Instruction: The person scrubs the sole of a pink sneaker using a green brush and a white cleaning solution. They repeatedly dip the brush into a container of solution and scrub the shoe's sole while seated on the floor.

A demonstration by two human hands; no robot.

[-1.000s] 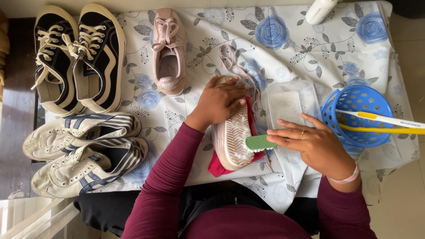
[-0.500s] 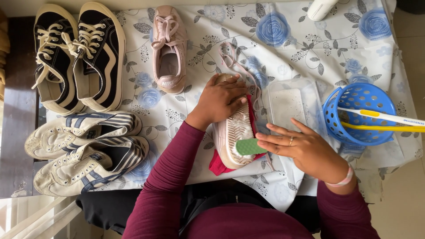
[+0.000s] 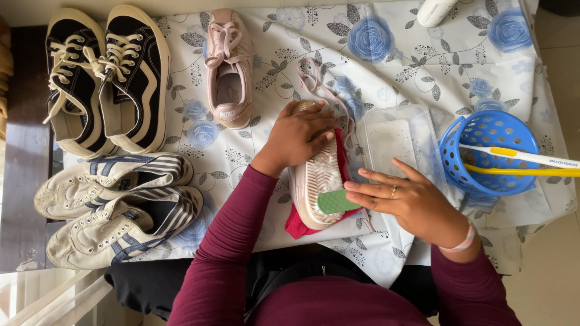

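Moved lower on the sole: our right hand (image 3: 417, 202), pinching a green scrub pad (image 3: 336, 201). Our left hand (image 3: 300, 134) clasps the upturned pink sneaker (image 3: 317, 178), lying on a red cloth (image 3: 297, 224) on the desk (image 3: 386, 66).

The pale pink shoe turned sole-up (image 3: 317, 181) is showing a ribbed rubber sole, matt and wet-looking, while the small green scrubbing pad (image 3: 336, 201) against it is looking coarse and dull. Under it a red cloth (image 3: 297, 224) is lying soft and creased. The blue-flowered white tablecloth (image 3: 417, 60) is looking like thin cloth — smooth, faintly sheened. The clear rectangular plastic tub (image 3: 396, 136) is glistening, and the round blue perforated plastic basket (image 3: 483, 136) is shining glossy. The black canvas sneakers (image 3: 106, 78) are looking matt — their laces woven cotton.
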